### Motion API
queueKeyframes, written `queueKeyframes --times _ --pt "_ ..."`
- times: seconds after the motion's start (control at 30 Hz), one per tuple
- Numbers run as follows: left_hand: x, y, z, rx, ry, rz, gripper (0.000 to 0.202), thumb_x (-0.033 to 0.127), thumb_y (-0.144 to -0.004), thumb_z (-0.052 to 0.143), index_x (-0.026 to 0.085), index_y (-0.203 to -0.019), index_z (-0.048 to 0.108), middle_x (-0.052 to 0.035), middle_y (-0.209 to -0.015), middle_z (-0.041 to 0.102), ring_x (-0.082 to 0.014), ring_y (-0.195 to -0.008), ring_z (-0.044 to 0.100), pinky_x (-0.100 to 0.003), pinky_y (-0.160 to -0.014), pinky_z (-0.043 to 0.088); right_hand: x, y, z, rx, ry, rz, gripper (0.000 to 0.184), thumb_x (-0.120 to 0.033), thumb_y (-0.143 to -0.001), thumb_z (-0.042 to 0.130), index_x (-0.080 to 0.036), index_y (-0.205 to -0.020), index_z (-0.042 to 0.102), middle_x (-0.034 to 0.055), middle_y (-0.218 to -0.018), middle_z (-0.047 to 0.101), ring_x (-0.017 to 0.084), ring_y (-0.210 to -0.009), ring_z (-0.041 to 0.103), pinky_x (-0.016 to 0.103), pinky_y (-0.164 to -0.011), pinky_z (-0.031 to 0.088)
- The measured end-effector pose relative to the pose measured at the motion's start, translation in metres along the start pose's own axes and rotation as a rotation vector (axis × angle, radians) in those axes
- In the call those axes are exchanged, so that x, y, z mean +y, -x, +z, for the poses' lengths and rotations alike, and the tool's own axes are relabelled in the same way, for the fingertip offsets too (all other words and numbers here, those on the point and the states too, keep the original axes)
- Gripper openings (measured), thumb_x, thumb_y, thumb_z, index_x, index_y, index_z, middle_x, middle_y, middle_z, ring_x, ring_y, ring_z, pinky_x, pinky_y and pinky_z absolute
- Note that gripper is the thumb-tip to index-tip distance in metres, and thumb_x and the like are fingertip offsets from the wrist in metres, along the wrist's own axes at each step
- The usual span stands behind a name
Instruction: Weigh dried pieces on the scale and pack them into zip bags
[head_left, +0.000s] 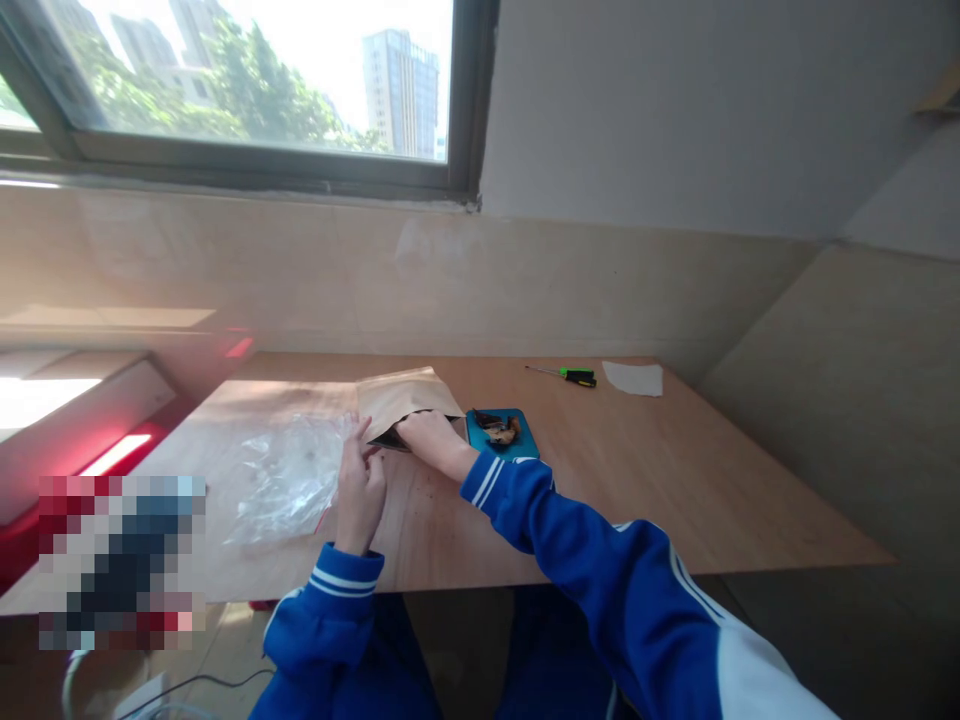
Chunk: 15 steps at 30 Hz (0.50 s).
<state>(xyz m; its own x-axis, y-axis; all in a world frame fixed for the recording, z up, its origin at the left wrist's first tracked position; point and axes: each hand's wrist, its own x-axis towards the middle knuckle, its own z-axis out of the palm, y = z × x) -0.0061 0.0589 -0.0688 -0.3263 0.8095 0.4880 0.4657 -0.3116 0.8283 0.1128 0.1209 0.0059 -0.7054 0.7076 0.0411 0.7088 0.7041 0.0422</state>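
One paper bag [409, 389] on the tabletop [675, 470], gripped at its left edge by the left hand [362, 490], entered by the right hand [436, 442], fingers hidden, grip indeterminable; hold the mouth [391, 438] wide; reach gently.

The bag [405, 393] is tan, the sleeves [577, 525] white-striped blue

Green-and-black screwdriver [579, 376], white paper [634, 379], window [300, 165], leafy trees [259, 85], tall building [401, 92]

Right grip [429, 434] part-hidden, seemingly inside paper bag [403, 396].
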Motion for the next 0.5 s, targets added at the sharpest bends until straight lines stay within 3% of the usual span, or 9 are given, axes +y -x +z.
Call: queueKeyframes --times 0.1,0.27,0.5 --pt "0.007 0.006 0.001 -0.047 0.079 -0.047 0.044 0.021 -0.087 0.044 0.021 -0.132 0.046 -0.0121 -0.139 0.048 -0.0234 -0.120 0.054 -0.043 -0.101 0.045 0.002 0.004 0.005 0.042 -0.039 0.004 0.026 -0.011 -0.093 0.042 -0.009 -0.098 0.067 0.0166 -0.097 0.071 0.027 -0.093 0.068 0.036 -0.076 0.053" --pt "0.002 0.002 0.004 -0.043 0.033 -0.031 0.033 0.030 -0.089 0.046 0.016 -0.117 0.056 -0.0155 -0.130 0.056 -0.0255 -0.132 0.043 -0.044 -0.104 0.041 0.007 0.016 0.015 0.095 -0.080 0.027 0.027 -0.013 -0.093 0.041 -0.010 -0.106 0.064 0.0153 -0.105 0.070 0.025 -0.096 0.067 0.034 -0.081 0.052" --pt "-0.001 -0.004 0.002 -0.007 -0.057 0.018 0.029 0.030 -0.090 0.044 0.019 -0.109 0.062 -0.0120 -0.124 0.063 -0.0244 -0.123 0.053 -0.043 -0.100 0.045 0.011 0.017 0.028 0.126 -0.080 0.007 0.040 -0.005 -0.090 0.042 -0.010 -0.129 0.050 0.0140 -0.127 0.060 0.021 -0.115 0.058 0.031 -0.095 0.048"
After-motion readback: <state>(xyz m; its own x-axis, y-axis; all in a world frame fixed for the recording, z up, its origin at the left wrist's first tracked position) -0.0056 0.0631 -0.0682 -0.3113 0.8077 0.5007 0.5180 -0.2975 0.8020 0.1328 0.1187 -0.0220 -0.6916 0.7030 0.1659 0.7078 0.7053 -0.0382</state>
